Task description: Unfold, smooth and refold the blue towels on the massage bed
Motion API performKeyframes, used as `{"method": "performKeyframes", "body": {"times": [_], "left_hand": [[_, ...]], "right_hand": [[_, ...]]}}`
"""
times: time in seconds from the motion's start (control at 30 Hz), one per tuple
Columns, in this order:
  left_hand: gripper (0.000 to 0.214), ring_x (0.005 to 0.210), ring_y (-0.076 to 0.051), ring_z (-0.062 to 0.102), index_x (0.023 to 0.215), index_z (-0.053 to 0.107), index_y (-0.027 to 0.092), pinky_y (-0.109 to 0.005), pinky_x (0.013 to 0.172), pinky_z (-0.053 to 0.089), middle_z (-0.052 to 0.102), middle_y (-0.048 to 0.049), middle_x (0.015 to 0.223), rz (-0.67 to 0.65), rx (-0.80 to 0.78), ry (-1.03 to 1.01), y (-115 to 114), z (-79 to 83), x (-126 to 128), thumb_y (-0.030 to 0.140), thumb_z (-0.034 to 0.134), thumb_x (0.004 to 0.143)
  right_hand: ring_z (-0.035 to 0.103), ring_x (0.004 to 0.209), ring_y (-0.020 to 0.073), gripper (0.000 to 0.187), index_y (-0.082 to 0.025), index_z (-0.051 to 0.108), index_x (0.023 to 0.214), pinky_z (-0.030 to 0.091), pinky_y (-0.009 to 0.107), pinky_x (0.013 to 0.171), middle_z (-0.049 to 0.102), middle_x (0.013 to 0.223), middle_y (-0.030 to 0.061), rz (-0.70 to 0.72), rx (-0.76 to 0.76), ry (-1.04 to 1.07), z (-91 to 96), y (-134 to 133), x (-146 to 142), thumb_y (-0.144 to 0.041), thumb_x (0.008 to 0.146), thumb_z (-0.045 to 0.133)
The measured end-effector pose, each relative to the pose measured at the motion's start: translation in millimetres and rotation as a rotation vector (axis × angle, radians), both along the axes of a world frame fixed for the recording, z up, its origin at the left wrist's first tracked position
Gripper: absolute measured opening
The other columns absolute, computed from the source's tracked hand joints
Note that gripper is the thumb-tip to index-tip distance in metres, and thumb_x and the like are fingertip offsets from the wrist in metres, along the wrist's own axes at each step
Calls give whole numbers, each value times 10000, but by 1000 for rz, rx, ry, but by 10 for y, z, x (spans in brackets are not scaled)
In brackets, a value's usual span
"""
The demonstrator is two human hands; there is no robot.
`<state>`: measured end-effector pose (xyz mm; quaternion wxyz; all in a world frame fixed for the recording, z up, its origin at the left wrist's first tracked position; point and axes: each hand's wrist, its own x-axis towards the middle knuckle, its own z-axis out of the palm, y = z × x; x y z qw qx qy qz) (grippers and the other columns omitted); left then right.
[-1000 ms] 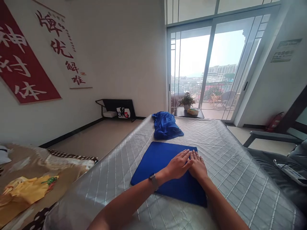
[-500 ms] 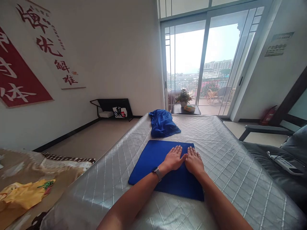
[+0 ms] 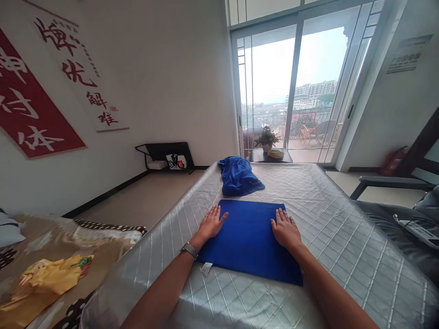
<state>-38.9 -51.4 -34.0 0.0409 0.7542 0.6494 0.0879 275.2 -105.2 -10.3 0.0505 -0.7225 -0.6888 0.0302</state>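
As left hand point(image 3: 210, 224) rests on flat blue cloth point(image 3: 248, 242), so does right hand point(image 3: 286, 229); grips fully uncurled, empty.

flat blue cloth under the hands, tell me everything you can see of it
The flat blue cloth is plain, deep blue and roughly four-sided, and looks like smooth, soft fabric, perhaps folded; its layers cannot be counted. A small white label sticks out at its near left edge. It lies spread on the silver quilted cover, just nearer than the crumpled blue cloth. The left hand rests on its left edge, the right hand on its right side.
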Motion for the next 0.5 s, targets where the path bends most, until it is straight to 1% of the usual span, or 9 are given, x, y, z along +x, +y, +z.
{"method": "performKeyframes", "body": {"times": [0.07,0.17,0.33,0.43,0.5], "left_hand": [[916,1540,-274,224,1573,281,5,-445,1256,205,235,-209,1650,11,10,-16,16,-36,-58,670,15,1002],[897,1529,-289,255,1565,312,21,-463,1244,231,267,-221,1635,4,45,-25,32,-81,-58,669,39,1008],[882,1526,-281,264,1569,302,29,-447,1242,238,272,-219,1635,-2,53,-14,30,-88,-34,670,63,1013],[877,1526,-289,264,1573,300,38,-465,1238,243,273,-222,1633,-4,53,-18,23,-74,-12,674,76,1012],[877,1525,-293,268,1573,301,38,-461,1239,238,274,-222,1634,9,54,-26,19,-67,5,676,85,1011]], "right_hand": [[178,1549,229,647,-47,244,1598,143,404,1251,219,1676,104,0,2,-24,8,-7,2,-378,1044,198],[182,1548,232,641,-47,244,1597,144,415,1251,218,1674,106,0,20,-64,27,-35,-3,-365,1043,193],[173,1549,241,634,-31,256,1590,106,446,1255,231,1666,130,37,55,-104,40,-113,-47,-316,1027,196],[166,1551,245,635,-34,263,1590,100,455,1254,225,1667,141,40,23,-103,24,-137,-79,-305,1018,205],[165,1550,251,649,-33,244,1595,109,453,1253,211,1671,141,25,-17,-101,17,-137,-97,-345,1027,198]]}}
